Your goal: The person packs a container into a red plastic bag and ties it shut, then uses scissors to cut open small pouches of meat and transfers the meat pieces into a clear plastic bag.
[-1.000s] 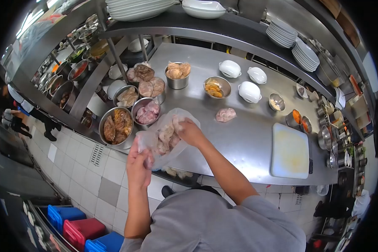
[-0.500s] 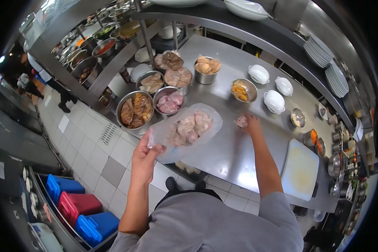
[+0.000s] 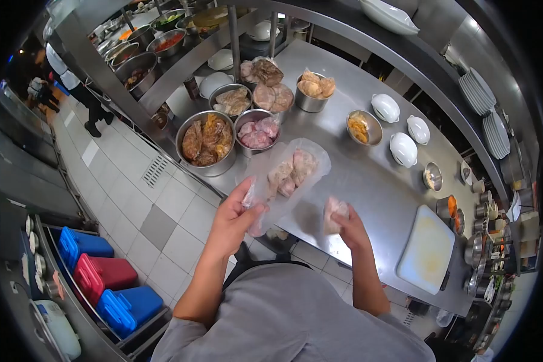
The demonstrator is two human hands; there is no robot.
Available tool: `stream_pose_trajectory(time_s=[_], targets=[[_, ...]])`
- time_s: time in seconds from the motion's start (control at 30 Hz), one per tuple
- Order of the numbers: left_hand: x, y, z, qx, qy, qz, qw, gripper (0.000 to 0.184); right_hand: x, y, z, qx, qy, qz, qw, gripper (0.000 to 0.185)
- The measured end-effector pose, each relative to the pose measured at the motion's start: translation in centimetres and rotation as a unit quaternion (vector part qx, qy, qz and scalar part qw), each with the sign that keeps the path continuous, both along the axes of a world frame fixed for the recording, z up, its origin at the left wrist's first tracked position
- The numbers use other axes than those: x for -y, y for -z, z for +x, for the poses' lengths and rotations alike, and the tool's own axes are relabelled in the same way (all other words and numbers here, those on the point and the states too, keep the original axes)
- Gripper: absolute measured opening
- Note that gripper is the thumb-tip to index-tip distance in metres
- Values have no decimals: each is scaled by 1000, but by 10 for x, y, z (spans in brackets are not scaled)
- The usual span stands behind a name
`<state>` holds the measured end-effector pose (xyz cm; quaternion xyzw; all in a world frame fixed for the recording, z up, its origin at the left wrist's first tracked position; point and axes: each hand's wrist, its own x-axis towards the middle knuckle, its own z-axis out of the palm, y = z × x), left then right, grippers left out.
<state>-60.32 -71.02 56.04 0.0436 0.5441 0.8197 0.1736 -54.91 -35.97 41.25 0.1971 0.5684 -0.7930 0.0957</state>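
My left hand [image 3: 230, 224] is closed on the gathered near end of a translucent plastic bag [image 3: 317, 161]. Several pale pink, meat-like portions [image 3: 291, 175] show inside it, above the steel table. To the right, my right hand [image 3: 352, 229] grips a small plastic-wrapped bundle [image 3: 332, 212], pale pink like the ones in the bag. Just beyond the bag stands a steel bowl of pink wrapped portions [image 3: 258, 134]. Left of that, a larger steel bowl holds browned pieces in orange-brown sauce [image 3: 208, 143].
On the steel table [image 3: 344, 175] stand a pot of wrapped beige portions [image 3: 315, 87], white lidded dishes [image 3: 402, 149] and a white cutting board [image 3: 427, 250]. A shelf overhangs the back. Blue and red bins [image 3: 105, 271] are at lower left. A person [image 3: 84, 90] stands far left.
My right hand has come back toward my body with the wrapped bundle. My left hand and the bag have shifted right and nearer to it. The view has turned slightly.
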Motion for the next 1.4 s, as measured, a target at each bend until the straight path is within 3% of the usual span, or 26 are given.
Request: stream_pose_trajectory(time_s=[0.03,0.1,0.17,0.2,0.3,0.33,0.4,0.43,0.5,0.57,0.6,0.67,0.7,0.77,0.8,0.87,0.9,0.97,1.0,1.07,1.2,1.27,1.37,1.4], targets=[[-1,0,-1,-6,7,7,1000,66,16,-26,-11,-68,19,-82,994,64],[-4,1,-3,-3,14,8,1000,65,55,-97,-36,-140,28,-136,980,71],[-11,-2,-8,-7,26,13,1000,64,83,-126,-63,-210,-11,5,978,68],[-14,-7,-11,-4,-15,30,999,63,90,-127,-84,-264,-91,107,954,64],[-20,-23,-21,-4,-85,80,993,62,106,-101,-128,-328,-308,321,833,50],[-21,-28,-24,-1,-116,114,987,62,109,-73,-138,-331,-306,322,833,50],[-25,-33,-25,6,-136,113,984,61,111,-17,-151,-241,-416,590,649,53],[-25,-35,-28,15,-158,112,981,60,108,-18,-144,-244,-414,592,647,53],[-13,-26,-29,4,-146,99,984,59,91,-28,-125,-299,-220,550,748,40],[-6,-26,-28,2,-134,81,988,58,78,-71,-106,-320,-31,634,703,37],[-5,-34,-29,5,-134,65,989,58,67,-63,-110,-319,-32,633,704,37],[-3,-36,-29,9,-130,44,991,58,43,-34,-129,-234,122,712,651,42],[-3,-33,-32,-3,-94,14,995,58,33,-26,-136,-231,127,711,652,42],[-3,-36,-40,-23,-55,-16,998,58,15,-24,-154,-55,-99,538,835,48],[-3,-40,-47,-40,-45,-56,997,59,6,-26,-161,-54,-94,537,836,48],[-5,-54,-60,-55,-33,-95,993,59,-7,-43,-162,-117,-23,661,741,38],[-4,-68,-68,-58,-27,-90,994,58,-17,-55,-152,-117,-23,661,741,38],[-11,-99,-75,-66,-25,-83,994,58,-31,-120,-128,-147,18,583,799,28],[-20,-113,-73,-106,-18,-96,990,58,-32,-141,-119,-150,19,583,798,28],[-39,-123,-76,-146,-11,-107,983,58,-35,-176,-101,-153,109,384,904,20],[-69,-123,-89,-203,26,-135,969,57,-41,-240,-69,-211,160,245,933,16],[-85,-123,-94,-212,47,-145,965,55,-43,-272,-55,-310,157,120,930,17],[-104,-128,-89,-252,68,-159,952,52,-41,-306,-50,-334,95,207,915,17],[-106,-129,-87,-266,68,-193,942,50,-49,-306,-46,-304,56,293,905,42]])
